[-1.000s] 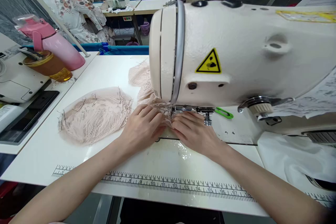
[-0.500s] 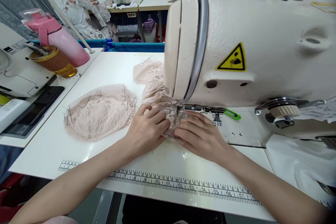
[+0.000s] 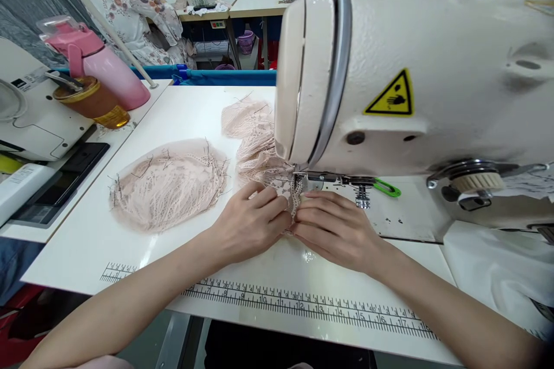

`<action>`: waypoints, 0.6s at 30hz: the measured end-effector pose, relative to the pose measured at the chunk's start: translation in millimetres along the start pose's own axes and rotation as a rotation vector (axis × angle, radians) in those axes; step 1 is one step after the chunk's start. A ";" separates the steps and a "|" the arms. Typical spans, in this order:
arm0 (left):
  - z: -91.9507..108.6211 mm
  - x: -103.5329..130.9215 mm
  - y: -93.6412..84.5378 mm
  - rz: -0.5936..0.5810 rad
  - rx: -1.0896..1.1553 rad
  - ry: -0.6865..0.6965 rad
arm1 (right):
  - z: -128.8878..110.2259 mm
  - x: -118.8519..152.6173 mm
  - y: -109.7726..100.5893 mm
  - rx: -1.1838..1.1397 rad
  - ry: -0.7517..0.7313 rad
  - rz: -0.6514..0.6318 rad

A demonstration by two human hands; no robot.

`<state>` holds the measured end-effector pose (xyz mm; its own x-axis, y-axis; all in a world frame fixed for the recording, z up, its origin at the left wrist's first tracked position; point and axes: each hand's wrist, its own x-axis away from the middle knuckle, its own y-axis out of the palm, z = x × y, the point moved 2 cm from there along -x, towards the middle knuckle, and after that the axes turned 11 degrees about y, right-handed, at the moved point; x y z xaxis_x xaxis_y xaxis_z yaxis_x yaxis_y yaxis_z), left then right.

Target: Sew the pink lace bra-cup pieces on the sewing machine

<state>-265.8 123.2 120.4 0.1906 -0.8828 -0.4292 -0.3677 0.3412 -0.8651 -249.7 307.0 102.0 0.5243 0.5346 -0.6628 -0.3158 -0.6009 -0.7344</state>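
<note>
A strip of pale pink lace fabric (image 3: 262,157) runs under the presser foot of a cream sewing machine (image 3: 389,78). My left hand (image 3: 255,220) pinches the near end of the lace, its fingers curled. Just to the right, my right hand (image 3: 335,229) has its fingertips closed on the scalloped lace edge (image 3: 295,196); the tips of both hands meet there and partly hide the cloth. The needle is hard to make out behind the machine head. Left of my hands lies an oval lace piece (image 3: 167,187) with loose dark threads around its rim.
A printed ruler (image 3: 277,300) crosses the table's front. At left stand a pink bottle (image 3: 106,66) and an amber cup (image 3: 93,101), with a dark phone (image 3: 69,176) nearer. White cloth (image 3: 489,265) lies at right. A person in a floral top (image 3: 130,11) sits beyond the table.
Both hands have slid slightly toward me along the lace, and my right fingertips are farther from the presser foot. The view has shifted a little, while the oval piece stays put.
</note>
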 end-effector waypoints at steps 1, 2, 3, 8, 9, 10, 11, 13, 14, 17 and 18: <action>-0.7 1.2 2.6 -0.027 0.045 0.003 | 0.0 0.7 0.0 0.008 -0.008 -0.008; -1.6 2.6 5.5 -0.052 0.094 0.001 | 0.0 1.3 0.1 0.015 -0.018 -0.017; -2.6 4.1 8.5 -0.073 0.142 -0.002 | -0.1 2.0 0.3 0.020 -0.028 -0.025; -7.2 12.4 22.4 -0.197 0.249 -0.033 | 0.5 4.7 5.3 0.019 -0.022 -0.071; -7.8 13.7 24.1 -0.225 0.250 -0.038 | 0.6 5.0 6.4 0.021 -0.017 -0.071; -8.4 14.7 25.2 -0.248 0.248 -0.043 | 0.7 5.1 7.3 0.022 -0.014 -0.067; -9.0 15.4 25.6 -0.266 0.246 -0.046 | 0.5 4.9 8.0 0.021 -0.012 -0.061; -10.3 15.6 24.9 -0.292 0.246 -0.051 | -0.4 3.7 8.8 0.017 -0.014 -0.053; -11.1 15.2 24.0 -0.296 0.246 -0.053 | -1.2 2.8 8.9 0.017 -0.018 -0.051; -14.1 13.6 20.9 -0.291 0.263 -0.060 | -4.5 -0.4 8.5 0.033 -0.034 -0.041; -15.2 13.2 20.1 -0.283 0.272 -0.063 | -5.5 -1.4 8.4 0.037 -0.039 -0.037</action>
<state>-284.5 113.5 101.3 0.3088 -0.9355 -0.1716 -0.0398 0.1676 -0.9851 -248.7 297.9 97.5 0.5053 0.5792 -0.6397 -0.3263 -0.5580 -0.7630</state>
